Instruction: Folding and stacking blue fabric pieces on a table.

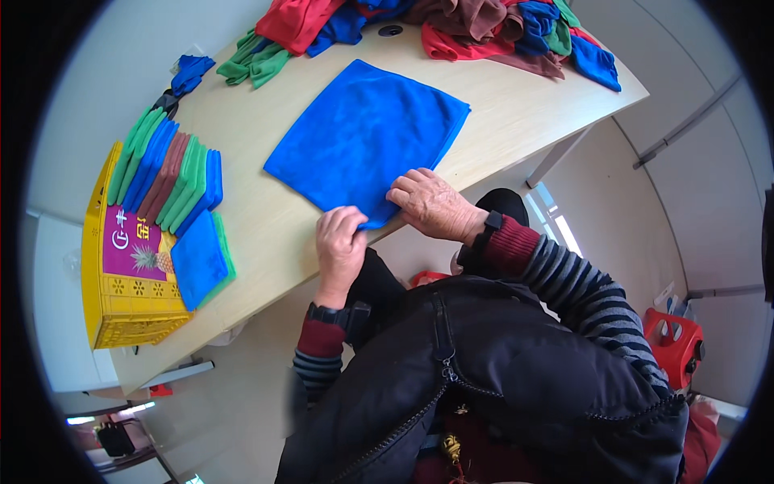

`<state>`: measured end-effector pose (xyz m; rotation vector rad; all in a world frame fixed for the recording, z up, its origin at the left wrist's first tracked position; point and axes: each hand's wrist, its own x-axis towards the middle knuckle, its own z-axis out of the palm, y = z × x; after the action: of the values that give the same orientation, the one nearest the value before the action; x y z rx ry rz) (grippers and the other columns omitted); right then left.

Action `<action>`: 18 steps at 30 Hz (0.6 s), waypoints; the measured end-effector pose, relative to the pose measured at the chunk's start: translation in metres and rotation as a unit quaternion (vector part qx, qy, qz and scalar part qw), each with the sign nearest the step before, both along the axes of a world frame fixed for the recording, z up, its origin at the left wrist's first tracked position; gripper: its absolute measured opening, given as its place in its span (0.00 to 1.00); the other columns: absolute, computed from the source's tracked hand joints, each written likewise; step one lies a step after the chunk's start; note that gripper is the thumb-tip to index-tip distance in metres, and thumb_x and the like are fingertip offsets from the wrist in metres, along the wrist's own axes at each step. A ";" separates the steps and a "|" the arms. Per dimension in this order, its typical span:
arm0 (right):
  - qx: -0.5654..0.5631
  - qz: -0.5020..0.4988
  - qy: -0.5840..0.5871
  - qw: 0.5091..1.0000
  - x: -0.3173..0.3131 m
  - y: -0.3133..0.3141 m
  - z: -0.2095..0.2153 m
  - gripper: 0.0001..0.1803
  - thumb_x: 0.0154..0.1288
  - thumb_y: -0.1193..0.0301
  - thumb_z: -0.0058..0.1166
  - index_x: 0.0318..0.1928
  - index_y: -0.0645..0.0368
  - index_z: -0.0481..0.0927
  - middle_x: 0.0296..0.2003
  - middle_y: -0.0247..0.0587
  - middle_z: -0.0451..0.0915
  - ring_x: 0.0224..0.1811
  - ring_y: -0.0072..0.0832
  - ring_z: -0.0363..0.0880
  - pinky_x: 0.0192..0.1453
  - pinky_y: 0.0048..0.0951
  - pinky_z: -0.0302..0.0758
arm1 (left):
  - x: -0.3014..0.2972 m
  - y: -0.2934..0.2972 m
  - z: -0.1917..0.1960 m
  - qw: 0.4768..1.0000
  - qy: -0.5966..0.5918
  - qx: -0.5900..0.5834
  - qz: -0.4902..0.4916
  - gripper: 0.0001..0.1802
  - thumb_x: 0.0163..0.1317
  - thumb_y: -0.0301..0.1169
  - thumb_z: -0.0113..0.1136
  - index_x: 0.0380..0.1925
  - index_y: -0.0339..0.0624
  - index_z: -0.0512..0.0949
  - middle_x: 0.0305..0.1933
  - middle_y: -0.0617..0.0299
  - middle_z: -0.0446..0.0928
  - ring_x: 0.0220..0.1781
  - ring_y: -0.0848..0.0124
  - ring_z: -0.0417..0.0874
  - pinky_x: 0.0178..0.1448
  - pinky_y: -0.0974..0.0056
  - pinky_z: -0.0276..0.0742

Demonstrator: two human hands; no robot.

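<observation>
The fingers of your left hand point(337, 252) are pinched on the near corner of the blue cloth point(367, 133), which spreads beyond them over the tabletop point(262, 242). Those of your right hand point(435, 206) curl onto its edge just beside; their undersides are hidden, so I can't tell whether they grip. Far beyond the fingers, heaped cloths point(476, 20) are cut off above.

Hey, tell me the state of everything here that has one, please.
Blue cloth: spread out, mostly flat
Row of cloths: folded
Far-edge cloths: crumpled
Left hand: closed on the blue cloth
Right hand: fingers bent, on the blue cloth
Black vest: partly zipped
</observation>
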<state>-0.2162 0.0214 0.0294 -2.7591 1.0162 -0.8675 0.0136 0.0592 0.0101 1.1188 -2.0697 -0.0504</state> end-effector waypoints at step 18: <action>-0.026 -0.097 0.045 0.994 -0.076 -0.055 -0.007 0.13 0.56 0.82 0.55 0.43 0.59 0.81 0.44 0.42 0.80 0.50 0.41 0.78 0.61 0.40 0.75 | 0.085 0.032 -0.006 0.986 0.020 0.050 0.156 0.19 0.44 0.09 0.58 0.35 0.39 0.78 0.46 0.53 0.81 0.52 0.55 0.81 0.57 0.57 0.77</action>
<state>-0.2922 -0.0333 0.0223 -2.8011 1.3124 -0.8108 0.0987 0.0909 0.0046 1.4813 -1.8519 -0.0229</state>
